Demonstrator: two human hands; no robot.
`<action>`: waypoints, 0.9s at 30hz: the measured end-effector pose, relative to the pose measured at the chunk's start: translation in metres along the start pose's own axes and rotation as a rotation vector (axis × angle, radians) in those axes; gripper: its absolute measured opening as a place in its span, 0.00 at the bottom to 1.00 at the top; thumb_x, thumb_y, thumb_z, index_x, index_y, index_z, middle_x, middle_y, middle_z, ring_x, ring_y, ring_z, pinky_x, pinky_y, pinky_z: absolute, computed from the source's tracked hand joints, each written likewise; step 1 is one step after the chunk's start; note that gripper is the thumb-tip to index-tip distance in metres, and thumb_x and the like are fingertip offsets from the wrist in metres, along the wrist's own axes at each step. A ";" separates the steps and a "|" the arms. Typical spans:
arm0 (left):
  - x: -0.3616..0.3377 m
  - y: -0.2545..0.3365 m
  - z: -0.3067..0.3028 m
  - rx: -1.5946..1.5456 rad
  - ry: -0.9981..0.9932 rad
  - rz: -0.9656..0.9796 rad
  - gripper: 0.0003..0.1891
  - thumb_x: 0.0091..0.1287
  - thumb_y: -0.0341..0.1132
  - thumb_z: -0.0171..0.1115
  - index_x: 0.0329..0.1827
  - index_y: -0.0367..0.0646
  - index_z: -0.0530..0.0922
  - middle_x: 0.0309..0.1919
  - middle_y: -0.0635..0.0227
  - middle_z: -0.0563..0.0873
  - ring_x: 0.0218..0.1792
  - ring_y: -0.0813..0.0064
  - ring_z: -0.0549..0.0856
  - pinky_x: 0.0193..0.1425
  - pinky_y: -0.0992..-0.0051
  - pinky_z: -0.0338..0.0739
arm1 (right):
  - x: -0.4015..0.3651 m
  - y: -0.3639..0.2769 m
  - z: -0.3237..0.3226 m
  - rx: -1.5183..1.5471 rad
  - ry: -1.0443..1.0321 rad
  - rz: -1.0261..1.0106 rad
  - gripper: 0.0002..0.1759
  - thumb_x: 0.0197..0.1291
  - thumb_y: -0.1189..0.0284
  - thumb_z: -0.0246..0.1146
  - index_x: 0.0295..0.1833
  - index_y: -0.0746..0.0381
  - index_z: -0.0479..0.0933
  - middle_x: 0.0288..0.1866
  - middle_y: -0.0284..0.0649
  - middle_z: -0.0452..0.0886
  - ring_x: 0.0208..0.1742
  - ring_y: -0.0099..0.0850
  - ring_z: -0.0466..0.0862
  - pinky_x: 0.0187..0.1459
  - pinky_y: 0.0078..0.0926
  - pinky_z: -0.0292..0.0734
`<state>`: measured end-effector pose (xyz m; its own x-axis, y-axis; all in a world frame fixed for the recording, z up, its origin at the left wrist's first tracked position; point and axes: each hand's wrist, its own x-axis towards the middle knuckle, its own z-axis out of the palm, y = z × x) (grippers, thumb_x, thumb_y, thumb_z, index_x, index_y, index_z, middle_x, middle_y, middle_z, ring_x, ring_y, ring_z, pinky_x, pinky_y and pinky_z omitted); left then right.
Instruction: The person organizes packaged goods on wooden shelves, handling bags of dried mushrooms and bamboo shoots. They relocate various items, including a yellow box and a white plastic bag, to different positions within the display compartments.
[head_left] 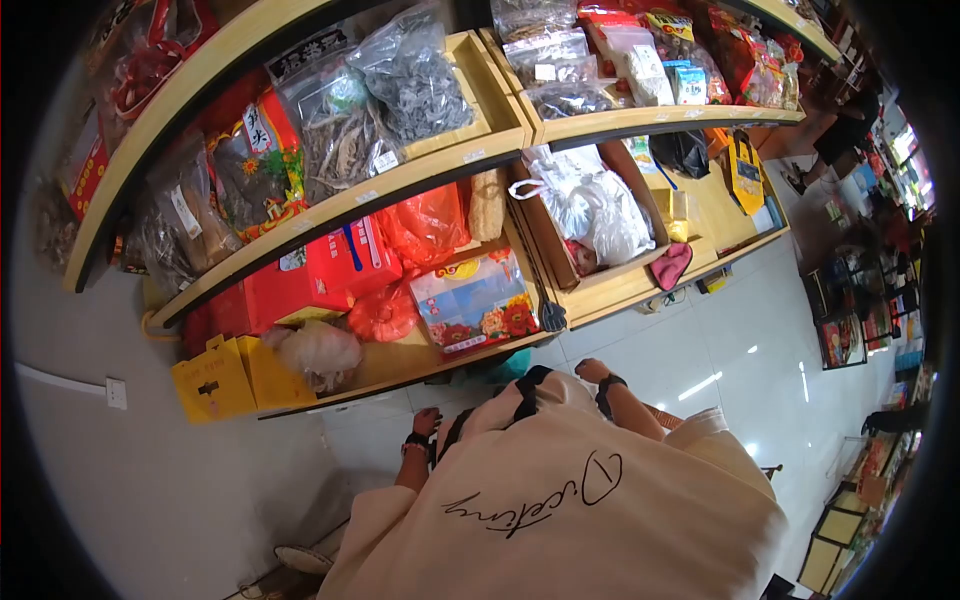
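Low on the left side of my body, my left hand (427, 421) hangs with its fingers curled in and nothing visible in them. A dark band circles that wrist. My right hand (592, 370) is loosely closed in front of my right thigh, also with a dark wristband and no object showing. Both hands are apart from the shelves. Nearest beyond them is the lower shelf, with a flowered gift box (476, 303) and a cardboard box (640, 190) of white plastic bags (612, 215).
Upper shelves carry bagged dried goods (410, 85). Red boxes (345, 262), red plastic bags (425, 222) and yellow gift bags (215, 380) fill the lower left. A maroon cloth (671, 266) hangs at the shelf edge. Tiled floor (690, 350) and a wall socket (116, 393) show.
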<state>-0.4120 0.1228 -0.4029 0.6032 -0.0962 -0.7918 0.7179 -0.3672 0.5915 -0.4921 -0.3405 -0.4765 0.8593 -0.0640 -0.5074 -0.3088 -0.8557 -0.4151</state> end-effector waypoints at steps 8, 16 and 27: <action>-0.020 -0.041 -0.015 -0.118 0.127 -0.124 0.21 0.58 0.44 0.55 0.50 0.42 0.74 0.40 0.63 0.82 0.38 0.70 0.81 0.33 0.73 0.72 | -0.007 -0.077 -0.055 0.298 -0.064 0.079 0.16 0.51 0.63 0.52 0.38 0.60 0.79 0.38 0.50 0.80 0.41 0.46 0.79 0.44 0.38 0.74; -0.046 -0.033 -0.011 0.049 0.157 -0.107 0.16 0.59 0.35 0.56 0.47 0.35 0.75 0.35 0.58 0.83 0.35 0.70 0.82 0.38 0.74 0.76 | 0.074 -0.158 -0.099 0.211 0.258 -0.143 0.12 0.51 0.68 0.54 0.42 0.58 0.75 0.39 0.47 0.78 0.40 0.47 0.77 0.41 0.43 0.73; -0.064 -0.036 -0.016 -0.011 0.200 -0.043 0.17 0.59 0.35 0.56 0.48 0.33 0.74 0.35 0.57 0.83 0.36 0.71 0.82 0.39 0.76 0.77 | 0.182 -0.257 -0.176 -0.365 0.400 -0.426 0.35 0.42 0.56 0.65 0.57 0.57 0.64 0.52 0.39 0.71 0.58 0.37 0.67 0.58 0.49 0.59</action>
<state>-0.4710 0.1568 -0.3712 0.6283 0.1058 -0.7707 0.7474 -0.3571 0.5602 -0.1849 -0.2225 -0.3290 0.9814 0.1920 -0.0100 0.1861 -0.9620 -0.1997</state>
